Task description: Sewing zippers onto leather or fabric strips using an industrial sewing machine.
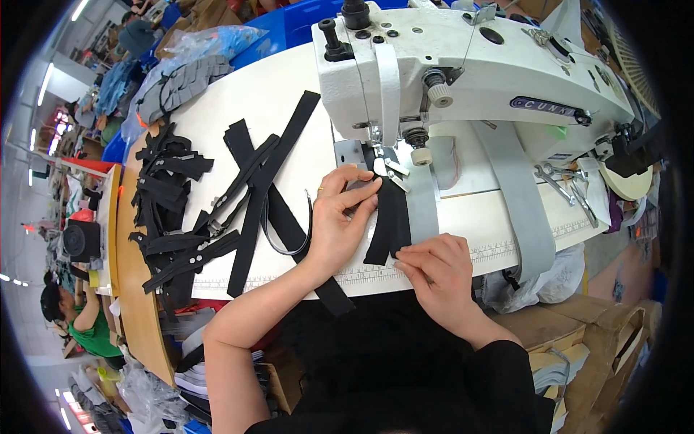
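Observation:
A white sewing machine point(463, 79) stands over the table, its needle and presser foot point(381, 163) at the far end of a black webbing strap point(392, 224). Just left of the foot, my left hand point(341, 217) is closed, thumb and forefinger pinched together at the strap's left edge. My right hand point(439, 278) pinches the strap's near right corner between thumb and fingers, close to the table's front edge. Beside the strap on the right runs a grey band point(425, 206). What lies beneath my left fingertips is hidden.
Loose black straps point(271, 188) lie crossed on the left, beside a heap of black straps with metal fittings point(170, 188). A wide grey band point(517, 195) hangs over the front edge at right. Scissors and metal tools point(567, 189) lie farther right. A person in green point(90, 329) is off left.

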